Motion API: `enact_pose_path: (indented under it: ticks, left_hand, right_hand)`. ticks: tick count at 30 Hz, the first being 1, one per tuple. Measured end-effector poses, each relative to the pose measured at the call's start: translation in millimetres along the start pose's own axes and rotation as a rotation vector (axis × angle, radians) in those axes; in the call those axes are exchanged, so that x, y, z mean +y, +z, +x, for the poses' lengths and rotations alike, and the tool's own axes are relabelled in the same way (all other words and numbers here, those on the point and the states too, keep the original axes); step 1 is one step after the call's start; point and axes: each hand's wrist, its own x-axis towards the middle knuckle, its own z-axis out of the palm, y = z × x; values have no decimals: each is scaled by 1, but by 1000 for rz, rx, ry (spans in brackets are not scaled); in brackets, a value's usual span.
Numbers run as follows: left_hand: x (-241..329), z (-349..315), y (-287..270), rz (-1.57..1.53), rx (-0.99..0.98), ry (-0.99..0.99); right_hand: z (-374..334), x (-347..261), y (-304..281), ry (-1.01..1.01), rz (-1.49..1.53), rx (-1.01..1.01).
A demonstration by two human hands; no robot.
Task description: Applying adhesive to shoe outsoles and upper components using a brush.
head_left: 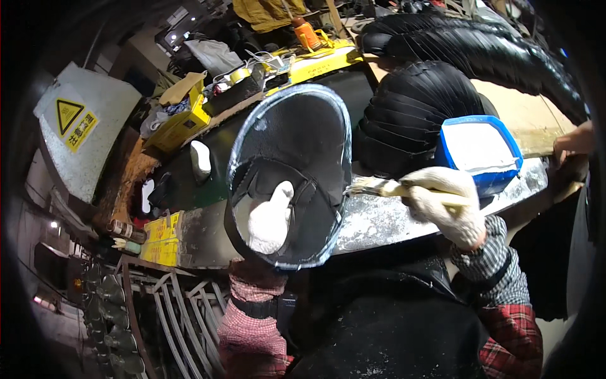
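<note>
My left hand (268, 224), in a white glove, reaches into a deep oval black piece that looks like a shoe upper (290, 120). Its thumb presses on the inside while the other fingers are hidden. A pale bluish band runs round the rim. My right hand (445, 199), also gloved in white, grips a brush (372, 186) by its light handle. The bristles are beside the upper's right rim; whether they touch it I cannot tell. Just behind the right hand stands a blue tub (499, 180) filled with something white.
A stack of black nested pieces (410, 120) stands behind the tub, with another long stack (473, 47) beyond. White smears cover the bench edge (379, 227). Yellow boxes (180, 126) and an orange bottle (307, 35) sit farther back. Another person's hand (573, 142) is at far right.
</note>
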Motion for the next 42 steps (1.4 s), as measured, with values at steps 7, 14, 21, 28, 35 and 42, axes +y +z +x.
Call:
enact_pose_path:
  ticks: [7, 14, 21, 28, 35, 42]
  left_hand:
    - [52, -48, 37, 6, -90, -95]
    - [40, -65, 44, 339, -100, -24]
    - [11, -64, 49, 1046, -230, 776]
    - [94, -90, 111, -986, -121, -399]
    - [14, -64, 59, -556, -481, 224]
    - [-8, -64, 3, -670, 317, -353]
  right_hand:
    - [17, 18, -18, -137, -26, 89]
    - [3, 38, -11, -854, -349, 37]
    - [-29, 3, -19, -669, 41, -361]
    - [31, -34, 16, -659, -306, -109]
    - [32, -48, 56, -668, -133, -467]
    - [37, 20, 43, -302, -21, -165]
